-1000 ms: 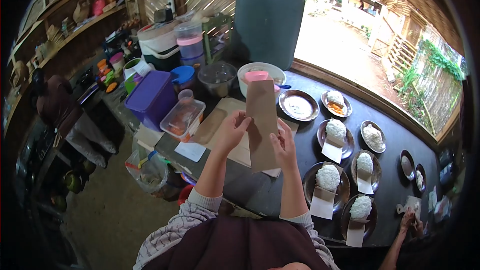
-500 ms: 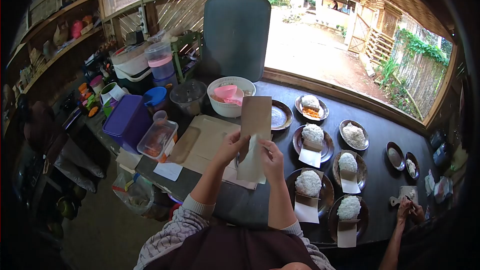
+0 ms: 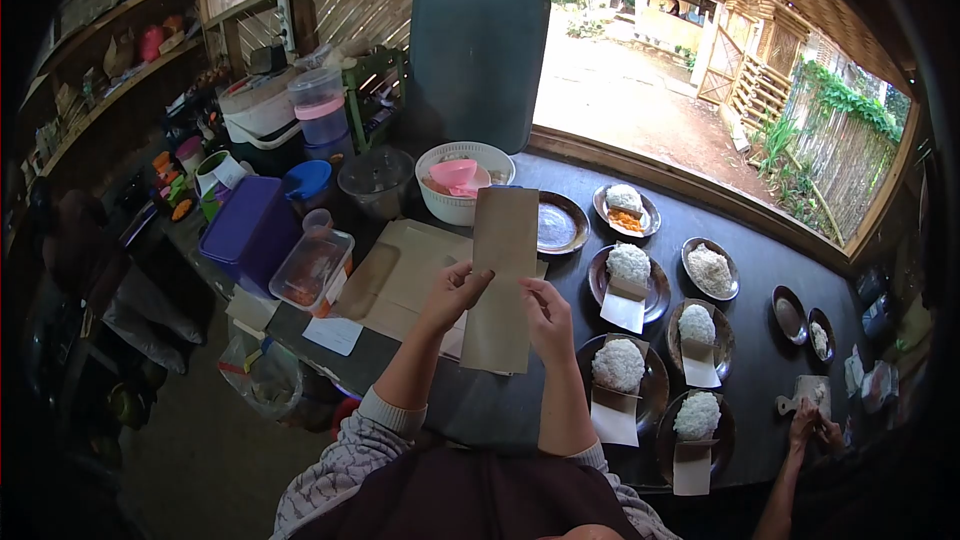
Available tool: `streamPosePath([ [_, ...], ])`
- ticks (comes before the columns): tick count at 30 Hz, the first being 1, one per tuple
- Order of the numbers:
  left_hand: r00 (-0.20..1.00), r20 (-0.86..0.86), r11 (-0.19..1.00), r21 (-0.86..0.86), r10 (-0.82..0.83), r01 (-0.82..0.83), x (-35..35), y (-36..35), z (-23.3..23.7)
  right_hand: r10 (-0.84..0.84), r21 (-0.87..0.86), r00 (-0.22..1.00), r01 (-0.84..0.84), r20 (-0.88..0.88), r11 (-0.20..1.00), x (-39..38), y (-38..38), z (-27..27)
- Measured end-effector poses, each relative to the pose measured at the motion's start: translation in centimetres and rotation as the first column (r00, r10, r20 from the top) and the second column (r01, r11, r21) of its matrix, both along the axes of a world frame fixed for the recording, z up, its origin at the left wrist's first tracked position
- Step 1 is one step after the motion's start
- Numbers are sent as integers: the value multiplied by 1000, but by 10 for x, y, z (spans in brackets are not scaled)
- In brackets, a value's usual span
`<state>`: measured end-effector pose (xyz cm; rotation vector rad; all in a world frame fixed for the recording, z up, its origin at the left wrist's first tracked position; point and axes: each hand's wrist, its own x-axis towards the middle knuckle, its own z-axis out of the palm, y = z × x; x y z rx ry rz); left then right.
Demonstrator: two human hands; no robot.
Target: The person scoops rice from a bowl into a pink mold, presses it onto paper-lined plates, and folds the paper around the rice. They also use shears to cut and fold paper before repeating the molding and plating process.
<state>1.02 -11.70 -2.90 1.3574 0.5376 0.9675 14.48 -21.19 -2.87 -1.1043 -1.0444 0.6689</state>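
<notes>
A long strip of brown paper (image 3: 503, 285) is held upright in front of me, over the table. My left hand (image 3: 457, 292) pinches its left edge near the middle. On the opposite edge, my right hand (image 3: 546, 312) grips the strip between thumb and fingers. Beneath and left of it lies a stack of brown paper sheets (image 3: 420, 265). To the right stand several dark plates, each with a mound of white rice (image 3: 618, 367) and a folded paper piece (image 3: 614, 418). A brown plate (image 3: 560, 223) with no food sits behind the strip.
A white colander (image 3: 450, 202) holding a pink scoop (image 3: 456, 176) stands at the back. Left are a clear container (image 3: 312, 268) and a purple box (image 3: 250, 233). At far right another person's hands (image 3: 815, 427) work by a small cutting board (image 3: 803, 397).
The paper strip has flattened out; its lower half was creased and turned before. Both hands stay at its edges. The other person's hands have shifted slightly.
</notes>
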Motion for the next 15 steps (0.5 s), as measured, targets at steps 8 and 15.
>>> streamPosePath([
  [8,998,26,998,33,-58,57,2,0,-6,114,-90,993,-112,22,990,-3,-5,6],
  [15,996,82,996,76,30,-36,4,-5,0,105,-142,985,-85,137,986,0,-5,7],
])
